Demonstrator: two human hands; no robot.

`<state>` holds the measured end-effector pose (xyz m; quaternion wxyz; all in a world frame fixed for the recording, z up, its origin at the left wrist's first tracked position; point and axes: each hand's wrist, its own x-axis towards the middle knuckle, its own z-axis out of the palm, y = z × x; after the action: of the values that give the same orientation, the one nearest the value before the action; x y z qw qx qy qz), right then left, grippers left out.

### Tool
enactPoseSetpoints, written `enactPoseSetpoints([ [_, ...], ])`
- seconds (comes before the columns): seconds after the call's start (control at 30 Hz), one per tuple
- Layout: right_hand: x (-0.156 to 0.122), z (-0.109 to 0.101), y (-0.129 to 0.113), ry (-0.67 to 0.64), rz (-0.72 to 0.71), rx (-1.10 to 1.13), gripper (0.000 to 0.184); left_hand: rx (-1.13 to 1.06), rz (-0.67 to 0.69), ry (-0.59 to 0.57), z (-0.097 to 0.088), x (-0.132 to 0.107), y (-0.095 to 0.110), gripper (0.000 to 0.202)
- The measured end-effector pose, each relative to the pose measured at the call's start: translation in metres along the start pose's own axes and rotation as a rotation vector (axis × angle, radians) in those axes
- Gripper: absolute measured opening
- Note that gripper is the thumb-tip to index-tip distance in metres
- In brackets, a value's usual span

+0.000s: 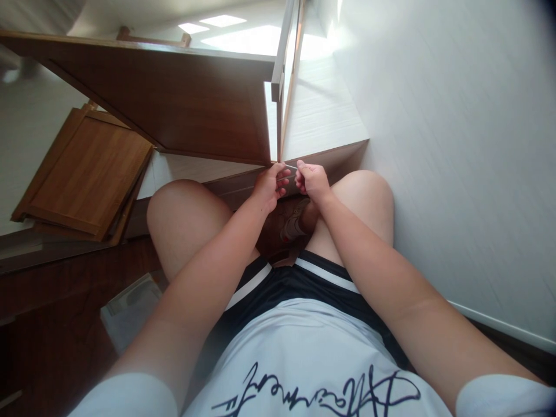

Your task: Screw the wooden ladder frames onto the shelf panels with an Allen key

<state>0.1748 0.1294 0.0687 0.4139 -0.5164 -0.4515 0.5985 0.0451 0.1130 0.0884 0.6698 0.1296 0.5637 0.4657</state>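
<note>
Between my thighs both hands meet at the lower corner of a large brown wooden panel (186,104). A thin, light metal rod (292,167) spans the gap between my fingertips; its exact kind is too small to make out. My left hand (270,184) pinches one end with thumb and forefinger, the other fingers loosely curled. The opposite end sits in the closed fingers of my right hand (313,180). Just above my hands, a narrow upright frame piece (278,104) adjoins the panel, which leans away to the left.
Smaller wooden panels (87,174) lie stacked at the left on a pale raised floor (324,110). A white wall (456,145) closes off the right side. A clear-looking flat box (132,310) rests on the dark wood floor (56,324) beside my left leg.
</note>
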Motion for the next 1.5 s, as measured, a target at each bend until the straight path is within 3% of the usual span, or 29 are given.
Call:
enactPoseSetpoints([
  [0.2,0.000,-0.001,-0.003,-0.054,0.186,0.168,0.048,0.006,0.010,0.004,0.001,-0.001,0.000,0.018],
  [0.4,0.000,-0.003,-0.003,-0.101,0.245,0.229,0.045,0.023,0.015,-0.001,0.002,-0.001,0.000,0.018],
  [0.53,-0.001,-0.002,-0.002,-0.076,0.145,0.099,0.047,0.034,0.023,0.006,0.002,0.000,-0.001,0.019],
  [0.7,-0.005,-0.003,-0.002,0.056,-0.249,-0.282,0.053,0.027,0.030,0.002,0.002,0.000,-0.002,0.020],
  [0.8,-0.006,-0.006,-0.002,0.075,-0.357,-0.449,0.052,0.021,0.035,0.006,0.002,-0.001,-0.002,0.021],
  [1.1,-0.007,-0.009,-0.001,0.047,-0.399,-0.510,0.046,0.020,0.037,0.020,0.002,-0.001,-0.002,0.021],
  [1.5,-0.008,-0.003,-0.001,0.044,-0.232,-0.309,0.049,0.009,0.049,0.032,0.002,-0.001,-0.002,0.018],
])
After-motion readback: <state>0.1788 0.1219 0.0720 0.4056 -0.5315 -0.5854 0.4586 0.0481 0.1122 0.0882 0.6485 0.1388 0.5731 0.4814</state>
